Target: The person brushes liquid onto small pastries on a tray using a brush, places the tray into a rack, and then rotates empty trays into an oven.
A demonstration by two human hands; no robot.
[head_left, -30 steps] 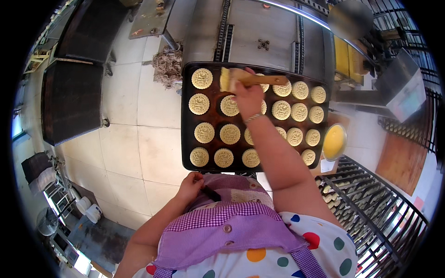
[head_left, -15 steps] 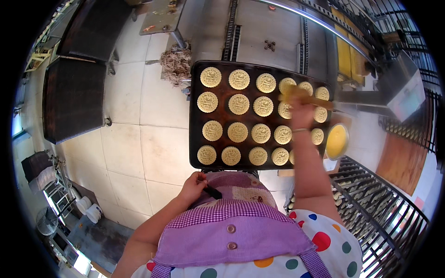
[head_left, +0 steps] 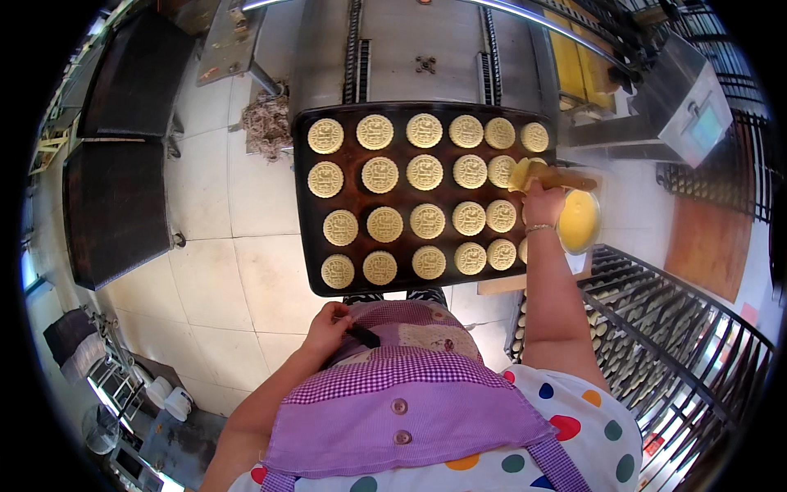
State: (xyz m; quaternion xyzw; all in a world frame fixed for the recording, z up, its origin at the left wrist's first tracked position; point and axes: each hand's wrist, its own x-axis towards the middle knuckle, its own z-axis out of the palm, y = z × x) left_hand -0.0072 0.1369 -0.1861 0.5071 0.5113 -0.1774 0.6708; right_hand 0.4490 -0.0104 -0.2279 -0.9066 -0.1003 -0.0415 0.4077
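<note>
My right hand (head_left: pixel 543 199) is closed around the wooden handle of a flat brush (head_left: pixel 566 178). Its yellow bristles are over the right end of the second row of mooncakes (head_left: pixel 425 173). These round, pale, stamped pastries stand in rows on a dark baking tray (head_left: pixel 402 280). A bowl of yellow egg wash (head_left: pixel 579 221) sits just right of the tray, beside my right wrist. In front of my apron, my left hand (head_left: pixel 329 321) is closed with fingers pinched. A short black object (head_left: pixel 363 334) shows at its fingertips; its kind is unclear.
Beyond the tray lies a metal surface with chain tracks (head_left: pixel 357 57). A metal box with a screen (head_left: pixel 693 123) stands at right. Racks loaded with pastries (head_left: pixel 631 328) are at lower right. Two dark carts (head_left: pixel 115 213) stand on the tiled floor at left.
The view has shifted, so the tray appears further left. My right hand has drawn the brush from the far rows toward the tray's right edge. My left hand stays at the apron.
</note>
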